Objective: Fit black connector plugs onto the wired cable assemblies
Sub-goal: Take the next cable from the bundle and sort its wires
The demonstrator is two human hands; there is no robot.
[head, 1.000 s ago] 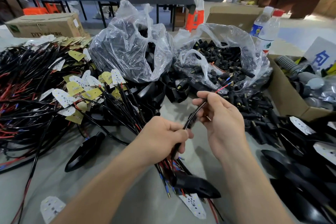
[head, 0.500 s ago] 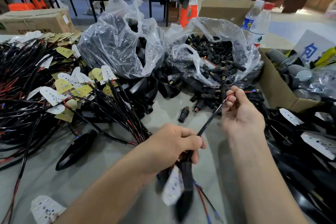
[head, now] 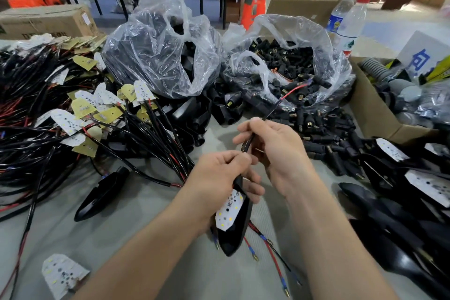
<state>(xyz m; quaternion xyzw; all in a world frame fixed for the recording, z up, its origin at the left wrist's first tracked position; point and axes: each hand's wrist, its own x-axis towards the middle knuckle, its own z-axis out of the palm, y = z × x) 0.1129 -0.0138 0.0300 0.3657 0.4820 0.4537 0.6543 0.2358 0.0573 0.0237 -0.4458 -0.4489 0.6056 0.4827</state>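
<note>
Cable prep, no plug on yet.
Your L hand (head: 219,173) grips the black housing (head: 235,238) w/ its cable (head: 270,112); R hand (head: 280,151) pinches that cable higher up, wire ends (head: 300,86) over the bagged plugs (head: 287,61). Next, prob: grab one plug, line up w/ wire ends.

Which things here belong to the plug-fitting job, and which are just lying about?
In the job:
black cable, gripped by left hand and right hand; bag of black connector plugs; loose plugs beside it; pile of wired cable assemblies.

Lying about:
two water bottles; cardboard box, far left; loose LED board, near left.
</note>
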